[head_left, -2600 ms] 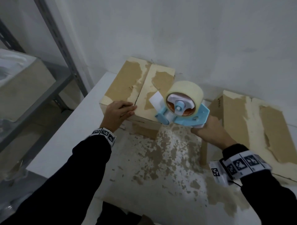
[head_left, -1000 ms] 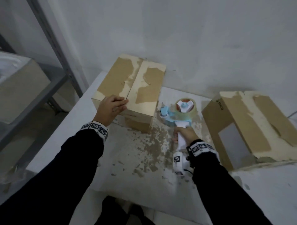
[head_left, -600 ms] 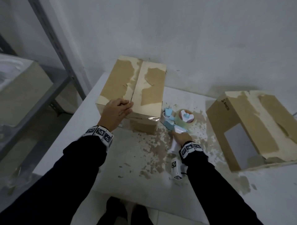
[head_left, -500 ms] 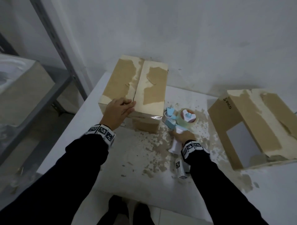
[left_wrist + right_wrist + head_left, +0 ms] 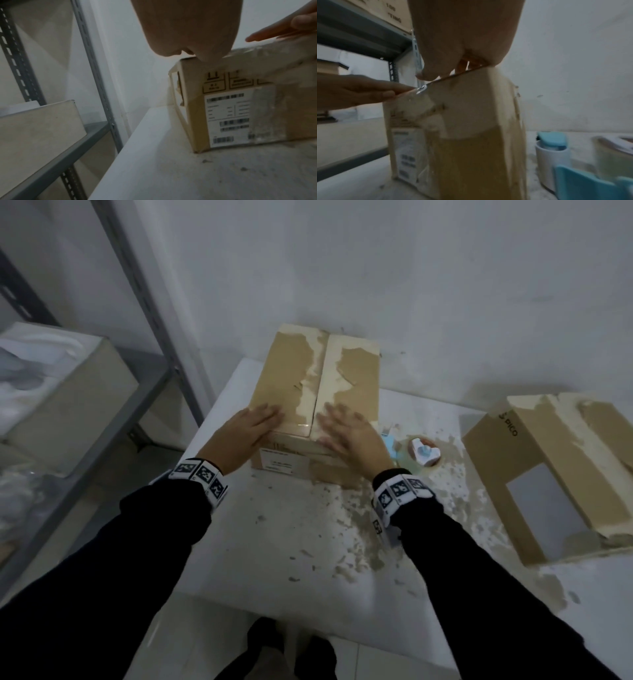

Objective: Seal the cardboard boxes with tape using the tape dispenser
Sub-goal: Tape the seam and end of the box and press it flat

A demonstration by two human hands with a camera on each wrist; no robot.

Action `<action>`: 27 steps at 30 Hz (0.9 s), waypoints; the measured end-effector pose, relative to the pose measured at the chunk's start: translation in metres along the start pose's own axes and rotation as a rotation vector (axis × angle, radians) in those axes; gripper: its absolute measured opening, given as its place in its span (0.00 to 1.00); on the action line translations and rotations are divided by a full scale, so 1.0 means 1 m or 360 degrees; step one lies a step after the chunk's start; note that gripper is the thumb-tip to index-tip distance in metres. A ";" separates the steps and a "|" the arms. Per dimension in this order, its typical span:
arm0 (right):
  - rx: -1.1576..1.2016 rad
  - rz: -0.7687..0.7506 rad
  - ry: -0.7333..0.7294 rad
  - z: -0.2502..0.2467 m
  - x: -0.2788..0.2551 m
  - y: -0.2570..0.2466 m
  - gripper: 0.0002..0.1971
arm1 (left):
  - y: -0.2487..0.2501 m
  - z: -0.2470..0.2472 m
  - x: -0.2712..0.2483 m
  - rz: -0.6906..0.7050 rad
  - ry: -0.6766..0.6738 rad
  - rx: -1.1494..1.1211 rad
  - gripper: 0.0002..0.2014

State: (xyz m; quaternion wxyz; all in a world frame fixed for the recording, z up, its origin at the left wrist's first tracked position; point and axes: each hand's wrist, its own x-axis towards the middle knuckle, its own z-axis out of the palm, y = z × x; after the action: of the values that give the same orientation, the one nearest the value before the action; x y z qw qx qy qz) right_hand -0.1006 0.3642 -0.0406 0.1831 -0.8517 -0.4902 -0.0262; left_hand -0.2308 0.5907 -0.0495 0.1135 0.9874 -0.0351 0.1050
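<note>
Both hands flat on top of the brown cardboard box with peeled, pale-torn flaps (image 5: pixel 318 392), at its near edge. Left hand (image 5: pixel 245 431) lies palm-down on the left flap, fingers straight, gripping nothing. Right hand (image 5: pixel 349 433) lies the same way on the right flap, fingers spread and a bit blurred, gripping nothing. The centre seam runs between the two hands; a short shiny strip of clear tape (image 5: pixel 301 426) crosses the near edge there.

The blue-and-white plastic tape dispenser with a clear tape roll (image 5: pixel 419 453) lies on its side on the white table with flaked, stained surface (image 5: pixel 308 542), just right of the box and partly hidden behind the right wrist. Nobody holds it.

Second brown cardboard box, tipped on its side (image 5: pixel 561 470), sits well apart at the right; "PICO" is printed near its top corner, and a grey rectangular patch shows on its near face.

Grey slotted-metal shelf rack (image 5: pixel 161 313) stands left of the table, with a beige carton (image 5: pixel 61 402) on its shelf.

In the left wrist view the near face of the box carries a white shipping label with barcodes (image 5: pixel 228 119) and black handling symbols above; the text is too blurred to read. Black-and-white coded wristbands (image 5: pixel 202 474) on both wrists, black sleeves.
</note>
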 end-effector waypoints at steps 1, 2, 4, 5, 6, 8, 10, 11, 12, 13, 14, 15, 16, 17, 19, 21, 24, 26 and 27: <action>-0.0082 -0.0049 -0.0041 0.006 0.003 -0.004 0.27 | -0.005 0.001 -0.003 0.0004 -0.0025 -0.0002 0.27; -0.0164 -0.0095 -0.0020 0.010 0.005 -0.005 0.27 | -0.007 0.001 -0.004 0.0019 -0.0029 0.0002 0.26; -0.0328 -0.0158 0.0049 0.015 0.004 -0.003 0.27 | -0.009 0.001 -0.004 0.0039 -0.0022 0.0020 0.26; -0.0400 -0.0171 0.0070 0.017 0.004 -0.002 0.29 | -0.008 -0.001 -0.003 0.0053 -0.0003 0.0034 0.25; -0.0453 -0.0180 0.0081 0.019 0.003 -0.001 0.30 | -0.008 -0.002 -0.002 0.0085 0.0028 0.0057 0.25; -0.0511 -0.0166 0.0085 0.020 0.001 -0.004 0.32 | -0.009 0.000 -0.002 0.0154 0.0133 0.0139 0.23; -0.0576 -0.0144 0.0086 0.017 0.001 -0.010 0.32 | -0.010 0.004 -0.003 0.0179 0.0208 0.0142 0.22; -0.0623 -0.0147 0.0095 0.016 0.002 -0.014 0.31 | -0.011 0.004 -0.003 0.0179 0.0229 0.0137 0.22; -0.0665 -0.0156 0.0105 0.016 0.005 -0.021 0.30 | -0.011 0.006 -0.003 0.0178 0.0249 0.0135 0.21; -0.0691 -0.0158 0.0100 0.018 0.009 -0.029 0.29 | -0.011 0.008 -0.003 0.0176 0.0261 0.0140 0.21; -0.0693 -0.0161 0.0082 0.022 0.015 -0.038 0.28 | -0.011 0.009 -0.003 0.0180 0.0277 0.0151 0.21; -0.0671 -0.0165 0.0055 0.027 0.020 -0.045 0.27 | -0.011 0.011 -0.002 0.0180 0.0287 0.0165 0.21; -0.0642 -0.0170 0.0029 0.033 0.024 -0.051 0.25 | -0.013 0.012 -0.001 0.0190 0.0300 0.0181 0.21; -0.0612 -0.0162 -0.0011 0.036 0.025 -0.055 0.25 | -0.014 0.012 -0.001 0.0204 0.0305 0.0196 0.21; -0.0621 -0.0143 -0.0057 0.038 0.024 -0.055 0.25 | -0.018 0.015 -0.001 0.0233 0.0320 0.0232 0.20; -0.0640 -0.0164 -0.0063 0.037 0.024 -0.055 0.25 | -0.020 0.015 0.000 0.0237 0.0327 0.0243 0.20; -0.0668 -0.0184 -0.0091 0.033 0.024 -0.050 0.25 | -0.024 0.013 0.000 0.0296 0.0315 0.0230 0.21; -0.0673 -0.0110 -0.0108 0.025 0.020 -0.039 0.27 | -0.032 0.011 0.001 0.0345 0.0311 0.0201 0.20; -0.0686 -0.0067 -0.0117 0.021 0.016 -0.032 0.28 | -0.036 0.011 0.001 0.0369 0.0304 0.0176 0.22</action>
State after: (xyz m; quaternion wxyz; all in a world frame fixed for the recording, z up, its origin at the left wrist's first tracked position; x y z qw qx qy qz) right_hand -0.1221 0.3987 -0.0475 -0.0219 -0.8612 -0.4973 -0.1031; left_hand -0.2246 0.6232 -0.0677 0.0490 0.9669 -0.1321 0.2128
